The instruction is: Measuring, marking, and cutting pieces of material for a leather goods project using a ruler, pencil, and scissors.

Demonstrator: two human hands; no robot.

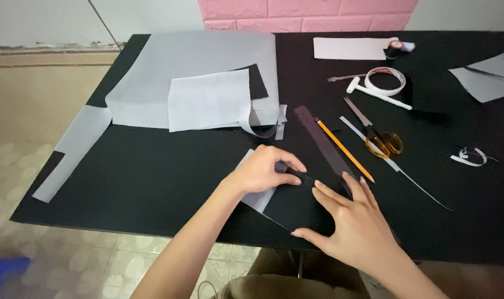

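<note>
My left hand rests near the table's front edge, fingertips pinching the edge of a small black sheet that lies over a grey sheet. My right hand lies flat on the black sheet, fingers spread, pressing it down. A dark ruler runs diagonally just beyond my right fingers, with a yellow pencil beside it.
On the black table lie large grey sheets at the back left, yellow-handled scissors, a tape roll, a white pen-like tool, thread spools, paper strips and more grey sheets at the far right.
</note>
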